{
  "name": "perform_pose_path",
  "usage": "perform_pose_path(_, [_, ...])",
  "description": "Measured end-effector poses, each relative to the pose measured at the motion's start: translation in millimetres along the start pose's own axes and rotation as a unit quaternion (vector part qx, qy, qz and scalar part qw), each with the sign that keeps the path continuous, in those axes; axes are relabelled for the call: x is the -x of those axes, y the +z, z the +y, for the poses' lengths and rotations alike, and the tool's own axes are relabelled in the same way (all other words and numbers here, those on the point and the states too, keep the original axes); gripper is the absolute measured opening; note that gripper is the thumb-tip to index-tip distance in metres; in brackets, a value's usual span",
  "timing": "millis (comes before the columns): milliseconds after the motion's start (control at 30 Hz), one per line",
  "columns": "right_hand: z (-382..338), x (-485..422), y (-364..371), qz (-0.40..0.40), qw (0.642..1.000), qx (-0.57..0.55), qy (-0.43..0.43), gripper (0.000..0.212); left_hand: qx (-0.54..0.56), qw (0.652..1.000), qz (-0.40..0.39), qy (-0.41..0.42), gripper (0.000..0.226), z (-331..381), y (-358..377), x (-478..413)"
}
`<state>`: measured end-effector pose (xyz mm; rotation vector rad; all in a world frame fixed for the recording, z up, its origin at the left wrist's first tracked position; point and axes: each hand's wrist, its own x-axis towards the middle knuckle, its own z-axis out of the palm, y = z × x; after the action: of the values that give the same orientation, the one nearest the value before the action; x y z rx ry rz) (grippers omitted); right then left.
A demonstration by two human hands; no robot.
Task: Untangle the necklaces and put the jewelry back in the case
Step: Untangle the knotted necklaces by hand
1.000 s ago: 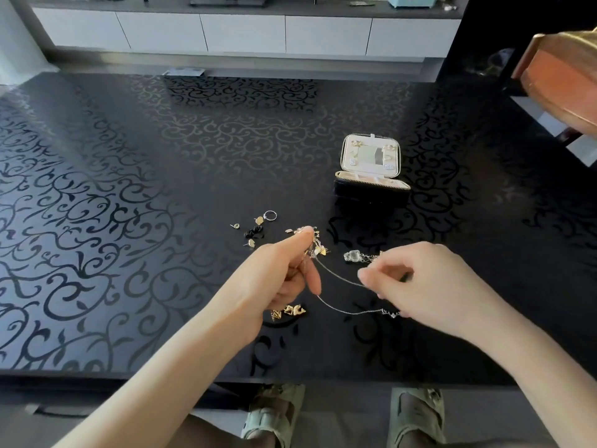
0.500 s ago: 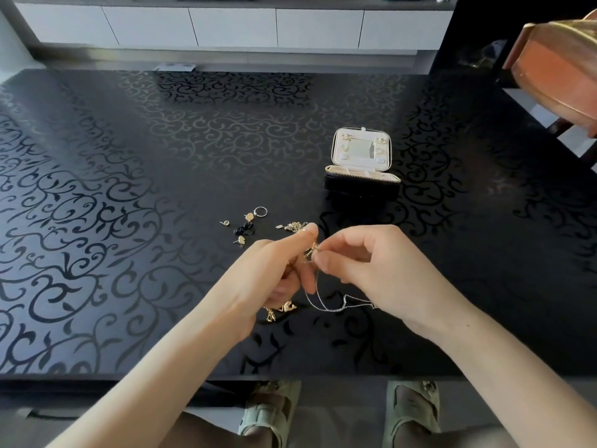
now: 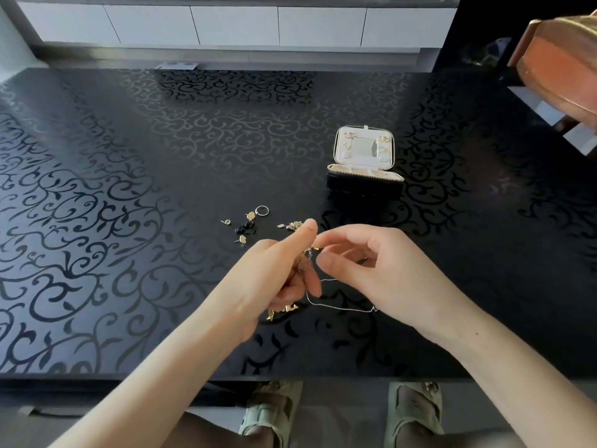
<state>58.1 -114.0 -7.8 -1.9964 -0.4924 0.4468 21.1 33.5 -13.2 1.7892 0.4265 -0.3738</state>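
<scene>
1 head-worn wide-angle view looks forward and steeply down from above the near edge of the tabletop (image 3: 129, 221), close over both forearms. It reaches past the far edge to the white cabinets (image 3: 226, 25), and down to sandalled feet (image 3: 271, 412) below.

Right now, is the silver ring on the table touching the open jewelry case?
Apart. The head view shows the silver ring lying on the table to the left of and nearer than the jewelry case, with a clear stretch of dark tabletop between them.
</scene>
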Motion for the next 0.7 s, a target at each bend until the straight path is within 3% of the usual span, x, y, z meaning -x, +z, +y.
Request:
perform_pose_path(200, [-1.9,-0.6,4.6,0.032,0.998,0.043,-0.039,0.007,0.006,1.0,-0.008,-0.012,0.071,2.2,3.3,1.5])
perform_pose_path(367, [1.1,-0.3,-7.7,-0.026,0.999,0.033,-0.005,0.015,-0.01,1.0,0.022,-0.005,0.067,-0.1,0.1,0.2])
perform_pose_path(533, [6.9,-0.7,-11.2,-0.034,0.998,-0.047,0.032,0.015,-0.029,0.998,0.05,0.006,0.056,-5.6,-0.4,-2.4])
perform_pose_path(700, [10.1,-2.7,-10.4,-0.063,0.984,-0.139,0.091,0.022,-0.001,1.0,0.025,-0.005,0.04,-10.9,-3.9,-2.6])
